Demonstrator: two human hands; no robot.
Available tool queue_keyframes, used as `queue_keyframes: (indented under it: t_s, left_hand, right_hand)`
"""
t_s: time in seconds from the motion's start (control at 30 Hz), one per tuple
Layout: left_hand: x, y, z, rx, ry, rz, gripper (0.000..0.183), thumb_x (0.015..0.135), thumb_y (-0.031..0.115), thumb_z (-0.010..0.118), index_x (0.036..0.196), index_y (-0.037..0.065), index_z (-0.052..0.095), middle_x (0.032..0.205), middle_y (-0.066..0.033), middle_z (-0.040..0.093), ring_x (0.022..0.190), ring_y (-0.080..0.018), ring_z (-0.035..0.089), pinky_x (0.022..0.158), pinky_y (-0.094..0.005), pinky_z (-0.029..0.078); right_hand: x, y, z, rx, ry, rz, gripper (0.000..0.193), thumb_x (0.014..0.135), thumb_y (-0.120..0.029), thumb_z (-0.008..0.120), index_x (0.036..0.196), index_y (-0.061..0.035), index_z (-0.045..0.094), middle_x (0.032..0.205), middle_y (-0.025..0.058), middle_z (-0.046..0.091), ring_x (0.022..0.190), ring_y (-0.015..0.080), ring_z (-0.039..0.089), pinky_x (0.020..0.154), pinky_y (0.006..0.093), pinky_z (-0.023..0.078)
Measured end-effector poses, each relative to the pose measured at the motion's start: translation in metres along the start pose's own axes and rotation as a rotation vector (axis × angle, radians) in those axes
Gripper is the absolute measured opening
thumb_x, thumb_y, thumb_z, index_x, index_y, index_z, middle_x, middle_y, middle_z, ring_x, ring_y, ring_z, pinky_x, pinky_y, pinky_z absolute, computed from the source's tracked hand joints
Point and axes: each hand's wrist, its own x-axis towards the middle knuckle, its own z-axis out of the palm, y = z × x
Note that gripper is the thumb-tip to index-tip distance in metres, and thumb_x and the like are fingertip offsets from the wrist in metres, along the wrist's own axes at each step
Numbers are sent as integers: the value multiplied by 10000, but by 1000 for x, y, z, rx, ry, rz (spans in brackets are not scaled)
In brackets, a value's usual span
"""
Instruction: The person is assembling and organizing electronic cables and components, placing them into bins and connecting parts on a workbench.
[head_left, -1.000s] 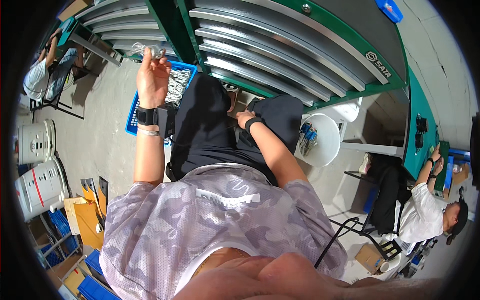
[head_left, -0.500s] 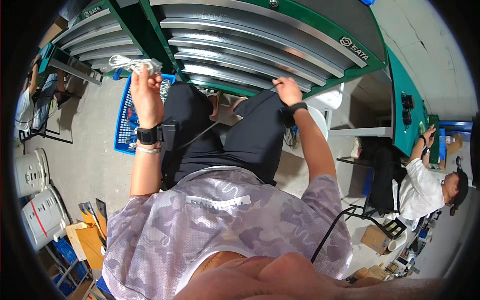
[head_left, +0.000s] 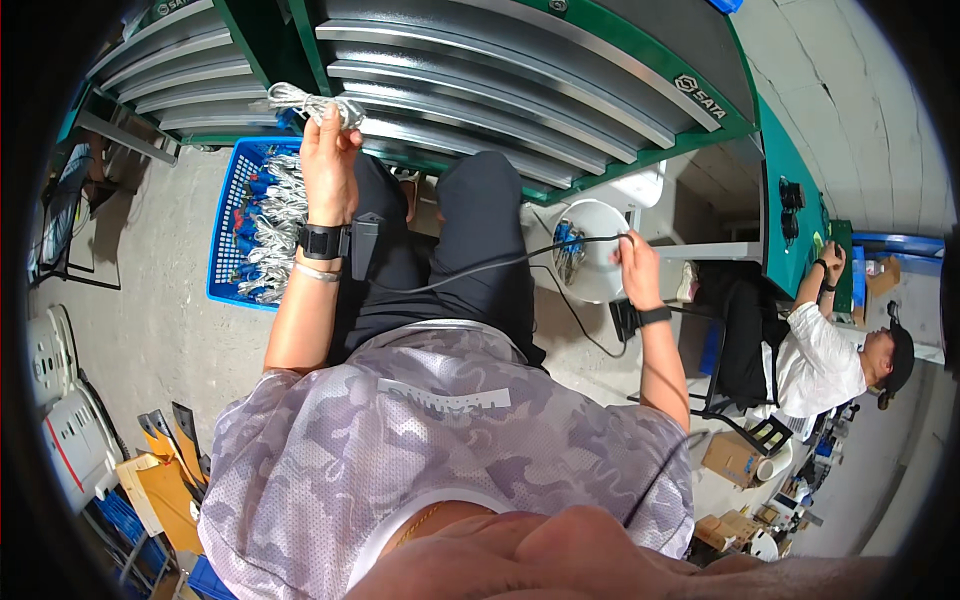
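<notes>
Your left hand [head_left: 330, 175] held a bundle of white cord [head_left: 300, 100] in the upper left of the frame, thumb and fingertips closed on its right end. Its long axis ran across the picture, dipping slightly to the right. The blue basket [head_left: 221, 220] lay below and to the left of the bundle, clearly nearer your left hand, whose wrist overlapped its right side; how high the bundle hung above it, you couldn't tell. Cord coils [head_left: 278, 230] with blue ends filled that basket.

Your right hand [head_left: 641, 270], right of centre, pinched a black cable [head_left: 470, 271], which crossed over your 2 thighs [head_left: 475, 210] toward your left wrist. A white bucket [head_left: 605, 280] holding blue-handled pieces [head_left: 569, 248] sat just left of that hand. The drawer cabinet [head_left: 490, 105] bounded the space along the top; a co-worker [head_left: 825, 360] sat well apart at right.
</notes>
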Motion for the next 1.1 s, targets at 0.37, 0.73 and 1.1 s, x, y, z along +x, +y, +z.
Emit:
queue_keyframes:
  t_s: [0.37, 0.73, 1.1]
  left_hand:
    - [-16, 2, -14, -12, -38, -15, 194, 996, 284, 591, 954, 94, 587, 830, 16, 612, 690, -71, 532, 658, -224, 450]
    - [-24, 25, 16, -100, -61, -139, 219, 994, 315, 589, 935, 104, 572, 819, 17, 606, 652, -61, 527, 624, -206, 448]
    - [0, 23, 28, 402, 55, 430, 272, 980, 274, 616, 946, 33, 496, 767, -26, 589, 641, -81, 553, 592, -256, 466]
  right_hand:
    - [-175, -85, -95, 373, -1025, 524, 337, 963, -362, 614, 1056, -42, 565, 886, 24, 587, 736, 85, 560, 671, 263, 479]
    - [-67, -184, 57, 546, -681, -178, 408, 954, -84, 580, 1346, -19, 488, 1119, 89, 640, 970, 142, 622, 884, 293, 487]
    - [-24, -263, 140, 580, -1206, -240, 267, 1001, -218, 536, 871, -3, 624, 690, 23, 635, 534, 58, 528, 525, 225, 436]
